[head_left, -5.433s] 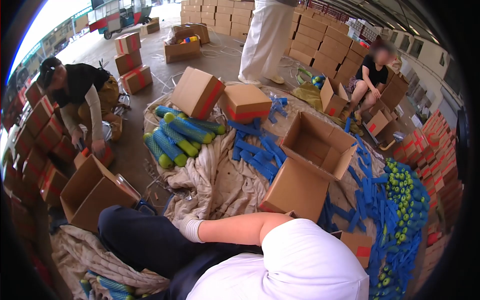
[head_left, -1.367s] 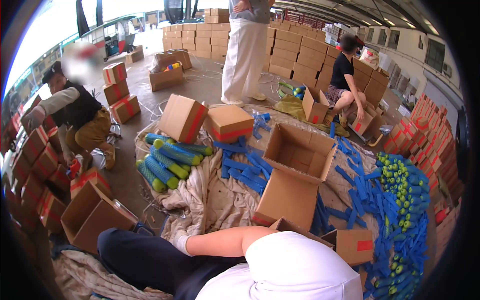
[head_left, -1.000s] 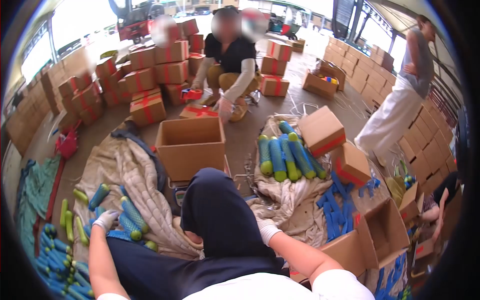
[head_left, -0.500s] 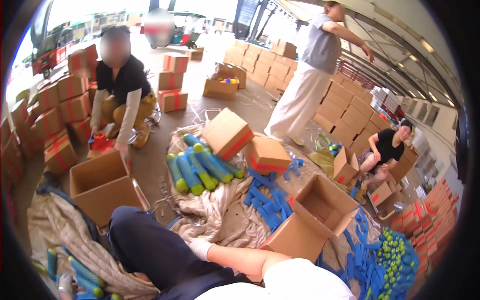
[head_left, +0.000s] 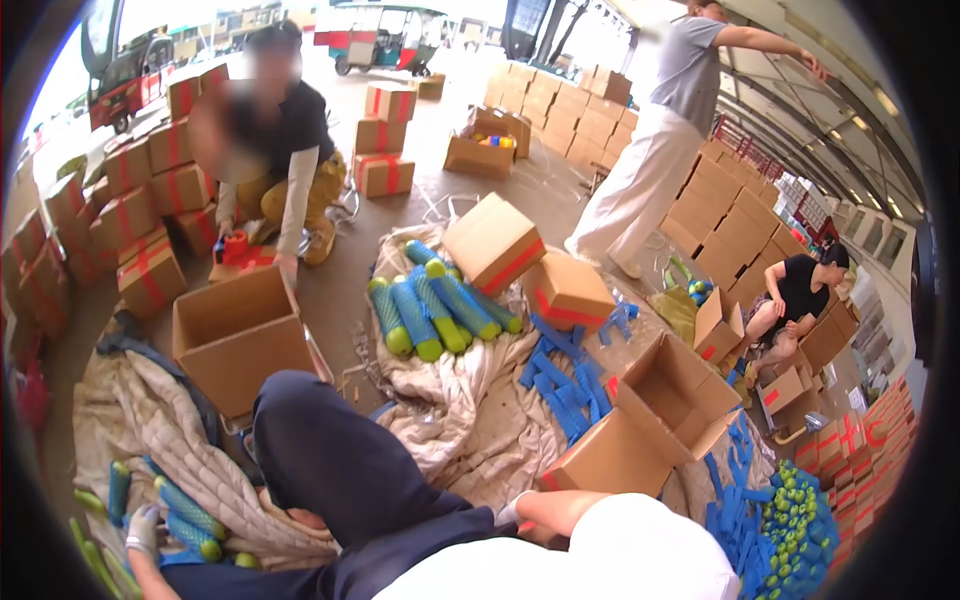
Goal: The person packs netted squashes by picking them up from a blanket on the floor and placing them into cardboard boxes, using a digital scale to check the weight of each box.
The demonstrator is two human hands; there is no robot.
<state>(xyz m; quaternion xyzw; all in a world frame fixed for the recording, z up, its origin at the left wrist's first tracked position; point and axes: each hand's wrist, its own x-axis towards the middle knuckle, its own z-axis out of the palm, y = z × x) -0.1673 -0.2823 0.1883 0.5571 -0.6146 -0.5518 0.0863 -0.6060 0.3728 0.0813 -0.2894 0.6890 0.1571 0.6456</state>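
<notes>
My left hand, in a pale glove, is at the lower left beside long green vegetables in blue mesh sleeves. Its fingers look extended, with nothing clearly held. My right hand, also gloved, is by my dark-trousered leg; its fingers are hidden. Just beyond it, an open cardboard box leans on another carton. A pile of sleeved green vegetables lies on a beige quilted cloth ahead of me. Left of my knee stands an open, tilted cardboard box.
Loose blue sleeves lie scattered beside a heap of sleeved vegetables at right. A crouching person works among taped cartons. Another person stands beyond, and one more sits at right. Stacked cartons line the back.
The view has shifted, carrying the scene rightward. My right hand has drawn back toward my body from over my leg. The seated person has turned their head; my left hand stays by the vegetables.
</notes>
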